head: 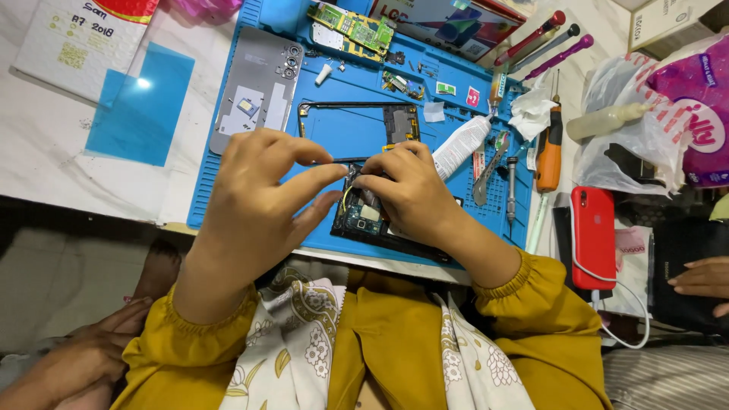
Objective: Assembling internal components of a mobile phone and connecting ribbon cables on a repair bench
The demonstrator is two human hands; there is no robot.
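Note:
An opened phone body (363,219) with its circuit board exposed lies at the near edge of a blue repair mat (220,163). My left hand (262,193) hovers over its left side, thumb and forefinger pinched close at the top of the board. My right hand (406,190) presses down on the phone's upper right, fingertips meeting the left ones. What, if anything, sits between the fingertips is too small to tell. A black phone frame (357,121) lies just beyond the hands.
A grey back cover (258,83), green boards (353,26), a white tube (461,144), tweezers (490,163) and screwdrivers (548,144) lie on and beside the mat. A red phone (592,231) with a white cable rests at right. Other people's hands appear at far right (702,279) and bottom left (83,357).

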